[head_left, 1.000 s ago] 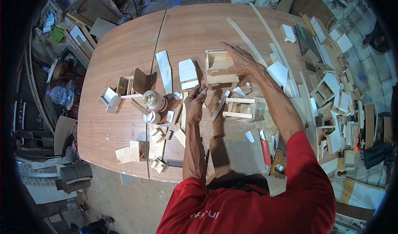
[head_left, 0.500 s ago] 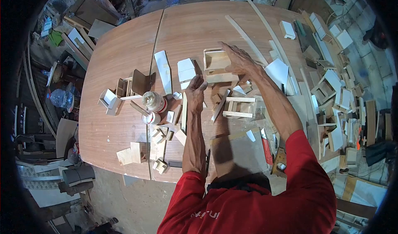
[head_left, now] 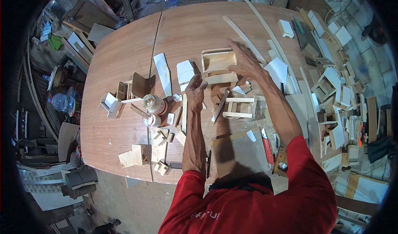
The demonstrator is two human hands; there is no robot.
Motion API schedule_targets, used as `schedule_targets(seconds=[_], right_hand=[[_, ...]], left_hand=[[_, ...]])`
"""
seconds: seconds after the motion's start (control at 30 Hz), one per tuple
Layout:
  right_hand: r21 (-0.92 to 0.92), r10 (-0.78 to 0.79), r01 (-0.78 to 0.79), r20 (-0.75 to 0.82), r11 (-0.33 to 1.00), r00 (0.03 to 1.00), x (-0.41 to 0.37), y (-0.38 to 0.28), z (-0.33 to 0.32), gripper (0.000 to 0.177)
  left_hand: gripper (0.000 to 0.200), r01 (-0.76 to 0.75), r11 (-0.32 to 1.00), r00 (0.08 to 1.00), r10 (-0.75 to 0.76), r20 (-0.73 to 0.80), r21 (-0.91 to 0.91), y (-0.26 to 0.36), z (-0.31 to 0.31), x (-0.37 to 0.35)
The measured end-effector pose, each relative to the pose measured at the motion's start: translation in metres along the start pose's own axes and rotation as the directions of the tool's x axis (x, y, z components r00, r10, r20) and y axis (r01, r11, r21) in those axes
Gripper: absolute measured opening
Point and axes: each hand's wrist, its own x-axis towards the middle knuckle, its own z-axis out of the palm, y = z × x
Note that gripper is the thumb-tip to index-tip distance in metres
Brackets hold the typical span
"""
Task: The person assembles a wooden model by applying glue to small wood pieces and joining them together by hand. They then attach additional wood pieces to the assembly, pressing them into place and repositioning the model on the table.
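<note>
My right hand is open, its fingers spread at the right side of a small open wooden box. My left hand hovers left of and below that box, beside a white block; its fingers look curled, and whether they pinch anything does not show. In front of the box lie white scraps, a thin strip and a small wooden frame. Two glue containers stand left of my left hand: a larger jar and a smaller pot with a stick in it.
A small wooden assembly stands at the left, with a long white piece beside it. Long strips lie at the back right. A red-handled saw rests near my right forearm. Wooden parts crowd the right edge.
My right hand has shifted slightly right, uncovering the box's right side. My left hand stays nearly in place. The whole view has moved a little.
</note>
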Motion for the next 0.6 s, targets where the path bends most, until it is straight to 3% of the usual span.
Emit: schedule_targets(seconds=[0.03, 0.07, 0.13, 0.17, 0.27, 0.47, 0.53, 0.6], right_hand=[[0.05, 0.032, -0.027, -0.108, 0.998, 0.994, -0.007, 0.004, -0.004, 0.091], [0.05, 0.037, -0.031, -0.108, 0.998, 0.993, -0.016, 0.009, -0.007, 0.091], [0.293, 0.245, -0.195, -0.142, 0.936, 0.959, -0.033, 0.023, -0.013, 0.085], [0.305, 0.266, -0.2, -0.192, 0.931, 0.945, -0.04, 0.033, -0.008, 0.077], [0.388, 0.374, -0.294, -0.149, 0.874, 0.915, -0.06, 0.046, -0.004, 0.071], [0.492, 0.409, -0.324, -0.072, 0.808, 0.91, -0.08, 0.047, 0.019, 0.065], [0.488, 0.407, -0.323, -0.073, 0.811, 0.911, -0.08, 0.05, 0.031, 0.063], [0.466, 0.37, -0.292, -0.084, 0.835, 0.925, -0.079, 0.047, 0.038, 0.063]], left_hand=[[0.056, -0.01, 1.0, 1.0, 0.01, 0.01, -0.007, -0.005, -0.002, 0.003], [0.057, -0.018, 1.0, 1.0, 0.019, 0.021, -0.013, -0.009, -0.005, 0.005], [0.057, -0.018, 1.0, 1.0, 0.018, 0.024, -0.012, -0.011, -0.005, 0.008], [0.057, -0.017, 1.0, 1.0, 0.018, 0.024, -0.011, -0.011, -0.004, 0.01], [0.056, -0.024, 1.0, 0.999, 0.024, 0.021, -0.011, -0.009, -0.001, 0.011], [0.06, -0.035, 0.999, 0.997, 0.036, 0.069, -0.017, -0.02, -0.004, 0.027], [0.07, 0.023, 0.997, 0.979, -0.007, 0.204, -0.076, -0.014, -0.007, 0.029], [0.071, 0.023, 0.998, 0.981, -0.011, 0.194, -0.06, -0.013, -0.006, 0.03]])
